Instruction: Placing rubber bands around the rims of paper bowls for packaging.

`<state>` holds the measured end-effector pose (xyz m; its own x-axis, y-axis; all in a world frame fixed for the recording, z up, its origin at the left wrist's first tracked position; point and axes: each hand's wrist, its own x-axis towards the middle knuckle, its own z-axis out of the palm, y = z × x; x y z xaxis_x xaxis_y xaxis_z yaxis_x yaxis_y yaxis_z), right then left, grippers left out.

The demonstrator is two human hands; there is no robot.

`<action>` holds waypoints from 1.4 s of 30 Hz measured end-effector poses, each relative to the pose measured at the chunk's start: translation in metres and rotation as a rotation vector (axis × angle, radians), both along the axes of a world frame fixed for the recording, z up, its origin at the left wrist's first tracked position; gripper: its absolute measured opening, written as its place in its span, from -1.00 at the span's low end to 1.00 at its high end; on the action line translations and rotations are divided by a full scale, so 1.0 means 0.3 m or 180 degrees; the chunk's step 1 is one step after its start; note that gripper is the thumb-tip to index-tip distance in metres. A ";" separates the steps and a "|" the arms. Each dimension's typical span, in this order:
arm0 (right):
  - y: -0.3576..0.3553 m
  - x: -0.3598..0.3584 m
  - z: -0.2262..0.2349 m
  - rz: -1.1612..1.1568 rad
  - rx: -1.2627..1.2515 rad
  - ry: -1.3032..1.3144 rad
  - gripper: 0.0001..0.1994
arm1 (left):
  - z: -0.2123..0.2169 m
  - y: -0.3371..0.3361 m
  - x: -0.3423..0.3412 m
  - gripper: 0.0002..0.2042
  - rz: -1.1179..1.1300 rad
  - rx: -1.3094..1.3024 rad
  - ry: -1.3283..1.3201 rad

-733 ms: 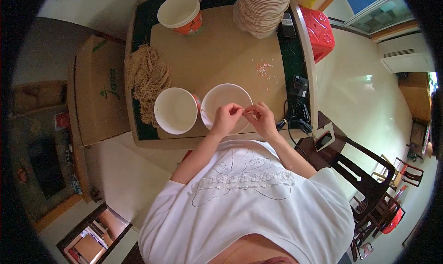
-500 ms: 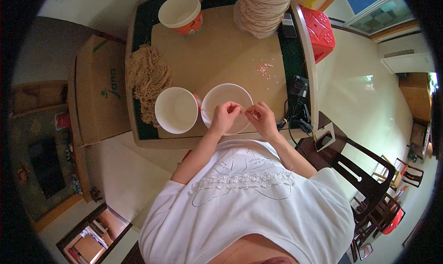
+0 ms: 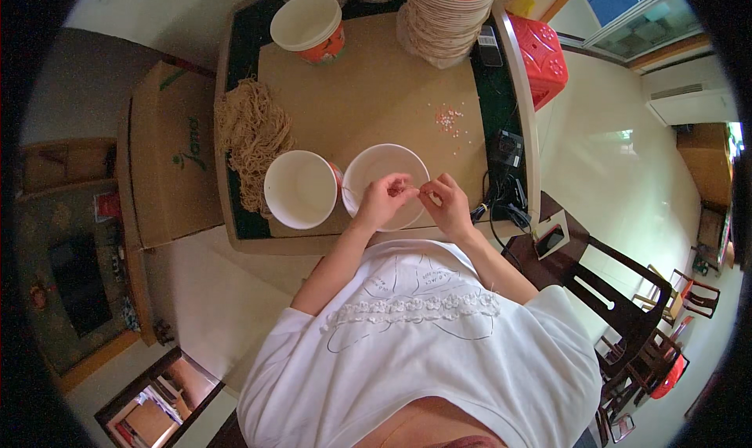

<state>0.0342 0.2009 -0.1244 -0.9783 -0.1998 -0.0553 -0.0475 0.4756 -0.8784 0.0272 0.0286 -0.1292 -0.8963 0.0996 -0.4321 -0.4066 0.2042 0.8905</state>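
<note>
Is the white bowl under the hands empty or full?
Apparently empty: the white bowl shows only bare white interior beside both hands; the part beneath them is hidden.

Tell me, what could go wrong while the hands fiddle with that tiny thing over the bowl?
The left hand and right hand pinch something too small to identify above the right paper bowl; it might slip and fall. That bowl and the left paper bowl stand close to the table edge, so a bumped wrist could knock one off. The small pink bits lie loose and could scatter.

Cup (image 3: 301,189) left of bowl (image 3: 376,166)
</note>
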 end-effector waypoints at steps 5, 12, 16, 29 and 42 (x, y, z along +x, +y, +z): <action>-0.002 0.004 -0.005 0.0008 -0.0179 0.0114 -0.94 | 0.046 -0.015 0.002 -0.89 -0.0404 -0.0646 0.0632; -0.022 -0.019 0.039 0.0154 -0.0143 0.0651 -0.89 | 0.066 -0.015 0.023 -0.89 -0.0181 -0.0640 0.0563; -0.012 -0.034 0.056 0.0523 0.0032 0.0845 -0.87 | 0.101 -0.029 0.016 -0.86 -0.0015 -0.0255 0.0234; -0.030 -0.006 0.031 0.0124 -0.0739 -0.0024 -0.93 | 0.100 -0.003 0.023 -0.87 0.0151 -0.0695 0.0956; -0.022 -0.019 0.021 0.0128 -0.0692 0.0027 -0.95 | 0.026 0.019 0.012 -0.92 0.0096 -0.0566 0.0946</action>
